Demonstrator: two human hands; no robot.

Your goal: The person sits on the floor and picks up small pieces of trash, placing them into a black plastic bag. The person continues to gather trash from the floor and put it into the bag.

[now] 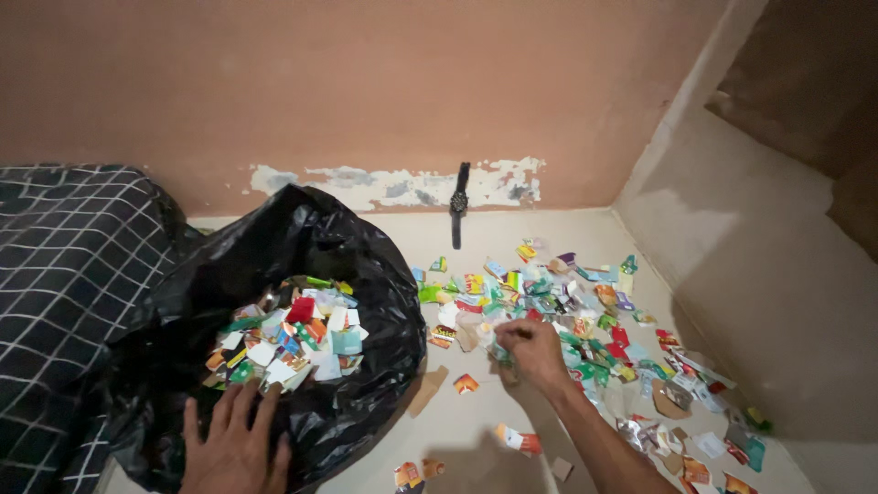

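My left hand (233, 446) lies flat with fingers spread on the near rim of a black plastic bag (366, 274), which holds a heap of colourful paper scraps (285, 345). My right hand (530, 352) reaches over the floor and pinches a few scraps at the edge of a wide scatter of colourful paper scraps (567, 302). The bag sits open on the floor to the left of the scatter.
A black wristwatch (457, 206) leans against the peeling pink wall. A dark checked blanket (64, 265) lies to the left of the bag. Loose scraps (517, 439) lie near my forearm. A beige side wall (759, 265) rises at the right.
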